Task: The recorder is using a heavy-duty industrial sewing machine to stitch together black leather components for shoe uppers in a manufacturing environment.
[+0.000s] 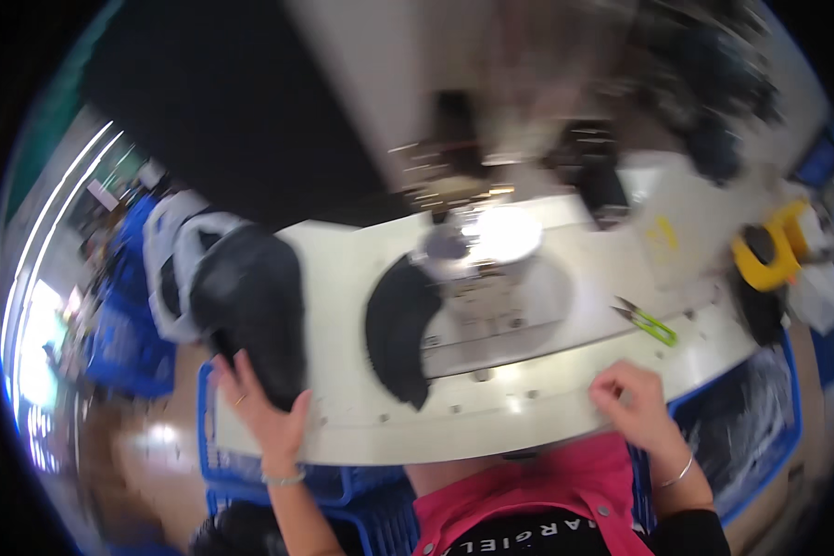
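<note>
My left hand (267, 412) is spread open at the table's left edge, its fingertips at the lower end of a stack of black fabric pieces (250, 296). My right hand (635, 403) hovers over the front edge, its fingers loosely curled with nothing seen in them. Between the hands, a curved black fabric piece (400, 329) lies on the white table (491, 417), left of the needle area of a sewing machine (486, 296). Glare and motion blur hide the machine's details. Green-handled thread snips (653, 326) rest on the table beyond my right hand.
A blue crate (792, 408) with clear plastic and dark contents stands at the right below the table. More blue crates (204, 435) sit below the left edge and farther left (130, 347). A yellow holder (774, 248) is at the far right.
</note>
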Action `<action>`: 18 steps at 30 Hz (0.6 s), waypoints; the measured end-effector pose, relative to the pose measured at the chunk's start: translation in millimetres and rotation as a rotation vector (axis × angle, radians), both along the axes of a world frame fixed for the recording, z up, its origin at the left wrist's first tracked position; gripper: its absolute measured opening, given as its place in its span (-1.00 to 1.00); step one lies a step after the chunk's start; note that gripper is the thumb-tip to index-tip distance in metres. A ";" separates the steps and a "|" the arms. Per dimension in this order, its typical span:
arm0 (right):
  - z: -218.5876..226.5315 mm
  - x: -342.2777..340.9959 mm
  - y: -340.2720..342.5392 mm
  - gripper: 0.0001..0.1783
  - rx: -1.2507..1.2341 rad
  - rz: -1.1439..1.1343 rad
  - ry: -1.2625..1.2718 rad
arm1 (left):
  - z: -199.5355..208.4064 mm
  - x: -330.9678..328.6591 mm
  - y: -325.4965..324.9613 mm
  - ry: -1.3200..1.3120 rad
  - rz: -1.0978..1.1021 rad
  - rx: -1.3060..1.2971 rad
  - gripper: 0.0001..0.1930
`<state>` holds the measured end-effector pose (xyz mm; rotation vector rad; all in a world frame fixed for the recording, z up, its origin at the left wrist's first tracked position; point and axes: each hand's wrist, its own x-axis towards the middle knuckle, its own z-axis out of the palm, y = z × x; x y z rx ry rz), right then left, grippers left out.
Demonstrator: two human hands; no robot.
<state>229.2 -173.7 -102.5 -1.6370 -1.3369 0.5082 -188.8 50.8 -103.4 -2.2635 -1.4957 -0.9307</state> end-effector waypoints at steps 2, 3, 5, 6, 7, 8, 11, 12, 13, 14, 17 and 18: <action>4.4 37.2 -20.5 -0.90 0.021 -0.342 -0.238 | 9.4 -5.9 -10.2 0.008 -0.003 0.097 0.02; 11.8 56.0 -29.7 -0.88 0.023 -0.535 -0.325 | 15.7 -7.4 -11.8 0.069 -0.017 0.151 0.00; 24.1 99.3 -51.4 -0.88 0.061 -0.855 -0.679 | 21.3 -3.2 -15.2 0.115 -0.007 0.179 -0.09; 28.2 121.0 -62.5 -0.86 0.055 -1.006 -0.742 | 21.5 1.4 -14.5 0.143 -0.008 0.172 -0.11; 36.7 143.4 -73.3 -0.82 0.015 -1.125 -0.904 | 23.4 5.8 -13.9 0.174 -0.001 0.168 -0.14; 40.7 162.6 -78.5 -0.70 -0.163 -1.247 -0.853 | 25.9 11.4 -15.7 0.175 -0.010 0.165 -0.14; 12.8 271.7 -118.9 -0.49 -0.415 -1.304 -0.750 | 29.3 35.4 -18.9 0.164 -0.105 0.111 -0.18; 7.0 302.8 -128.9 -0.45 -0.494 -1.265 -0.604 | 28.4 40.5 -19.4 0.170 -0.139 0.069 -0.20; 1.3 318.2 -131.6 -0.45 -0.495 -1.257 -0.604 | 28.6 42.6 -21.7 0.182 -0.162 0.028 -0.22; -1.1 326.7 -129.9 -0.49 -0.589 -1.132 -0.608 | 30.4 43.5 -24.3 0.178 -0.172 0.005 -0.24; -10.9 328.9 -127.5 -0.59 -0.628 -1.105 -0.680 | 33.4 42.4 -31.5 0.190 -0.175 -0.059 -0.26; -8.7 327.9 -133.5 -0.59 -0.535 -1.164 -0.727 | 34.3 44.6 -32.9 0.193 -0.167 -0.061 -0.26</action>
